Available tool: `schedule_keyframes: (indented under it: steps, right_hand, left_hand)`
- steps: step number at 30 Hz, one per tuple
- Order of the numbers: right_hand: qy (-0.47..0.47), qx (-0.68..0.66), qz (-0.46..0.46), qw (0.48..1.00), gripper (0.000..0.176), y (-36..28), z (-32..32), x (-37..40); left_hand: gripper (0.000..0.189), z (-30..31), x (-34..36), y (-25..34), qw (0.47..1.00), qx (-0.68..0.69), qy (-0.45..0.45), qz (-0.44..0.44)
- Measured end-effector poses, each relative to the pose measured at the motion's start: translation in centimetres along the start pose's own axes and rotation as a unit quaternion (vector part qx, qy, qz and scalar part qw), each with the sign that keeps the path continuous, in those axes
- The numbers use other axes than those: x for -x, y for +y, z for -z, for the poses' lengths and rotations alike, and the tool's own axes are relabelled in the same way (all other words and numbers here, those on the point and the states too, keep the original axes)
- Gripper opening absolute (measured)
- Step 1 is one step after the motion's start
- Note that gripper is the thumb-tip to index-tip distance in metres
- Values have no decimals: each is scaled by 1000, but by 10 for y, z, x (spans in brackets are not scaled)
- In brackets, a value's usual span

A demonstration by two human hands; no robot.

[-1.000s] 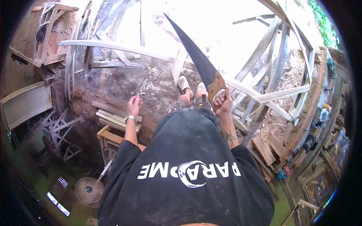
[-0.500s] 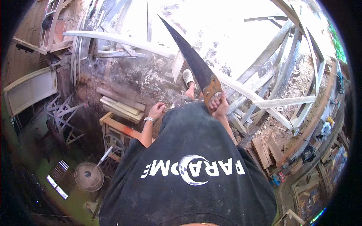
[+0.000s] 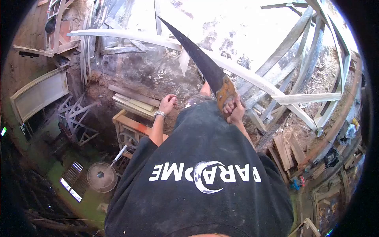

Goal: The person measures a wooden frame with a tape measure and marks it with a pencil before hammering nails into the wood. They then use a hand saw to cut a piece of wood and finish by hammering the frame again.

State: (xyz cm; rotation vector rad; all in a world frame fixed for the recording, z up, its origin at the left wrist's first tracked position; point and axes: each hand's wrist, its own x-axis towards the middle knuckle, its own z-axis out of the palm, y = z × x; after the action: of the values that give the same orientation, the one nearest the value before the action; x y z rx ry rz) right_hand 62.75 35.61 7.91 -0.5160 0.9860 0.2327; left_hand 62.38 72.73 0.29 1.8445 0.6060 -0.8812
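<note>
My right hand grips the wooden handle of a hand saw, whose long dark blade points up and away to the left. A long pale curved wooden strip runs across the ground in front of me, passing under the blade. My left hand, with a watch on the wrist, hangs loosely curled at my side and holds nothing. My black shirt fills the lower middle of the view and hides my legs and feet.
Stacked boards on a wooden bench lie left of my left hand. Curved wooden frames lean at the right, short planks below them. A standing fan is at lower left, a panel at far left.
The view has shifted as I moved; my left hand has drawn in closer to my body, and the saw stays held up in my right hand. My foot is now hidden.
</note>
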Motion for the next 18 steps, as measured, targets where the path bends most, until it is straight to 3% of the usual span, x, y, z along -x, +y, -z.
schedule_keyframes:
  steps: [4, 6, 7, 10, 13, 16, 18]
  right_hand:
    - [-68, -82, -37, 994, 35, 15, -57, -54]
    - [-54, -22, -4, 998, 31, 15, -99, -56]
    - [-47, 5, 15, 999, 29, 14, -110, -54]
    - [-22, 26, 47, 998, 33, 17, -77, -36]
    - [-60, -2, -17, 998, 36, 17, -9, -1]
    - [35, 27, -18, 999, 37, 26, 13, 1]
    - [-54, -4, -16, 998, 37, 35, 1, -28]
  left_hand:
    - [26, -4, -15, 10, 1000, 1, -6, 18]
    - [26, -4, -13, 14, 1000, 4, -22, 22]
    - [26, -2, -3, 37, 996, -72, -38, 22]
    - [27, -3, -1, 36, 997, -62, -29, 22]
    - [27, -2, -2, 24, 999, -30, -34, 11]
    - [27, 1, -12, -15, 998, -36, -47, 27]
    - [26, 3, -23, -26, 997, -45, -60, 23]
